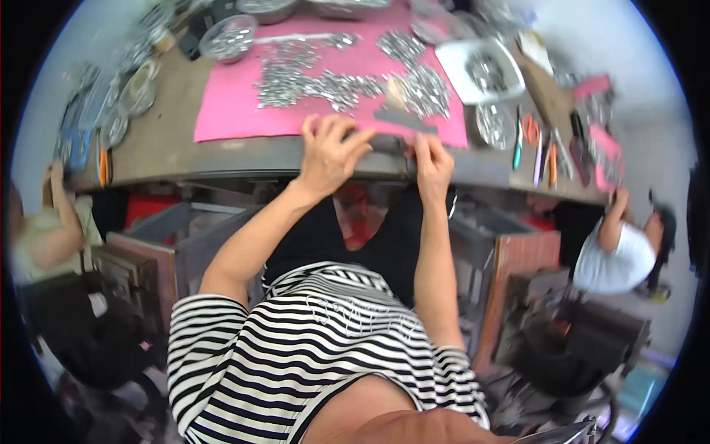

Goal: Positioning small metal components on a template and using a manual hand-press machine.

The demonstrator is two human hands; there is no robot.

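Observation:
My left hand [330,155] hovers at the front edge of the pink mat [229,111], its fingers spread and nothing visible in them. To its right, my right hand [433,166] is closed in a pinch at the table's edge. What it holds, if anything, is too small and blurred to make out. Just beyond its fingertips lies a flat grey strip [405,118]. Many small shiny metal pieces [296,85] are spread over the mat, and a denser heap [425,90] sits to the right beside a small beige piece [394,92].
A clear bowl of metal pieces [228,38] stands at the back left, a white tray [458,70] at the right. Beyond a clear dish [495,124] lie red-handled scissors [530,129], pens and pliers. People sit at both sides [617,251]. Drawers [525,259] flank my legs.

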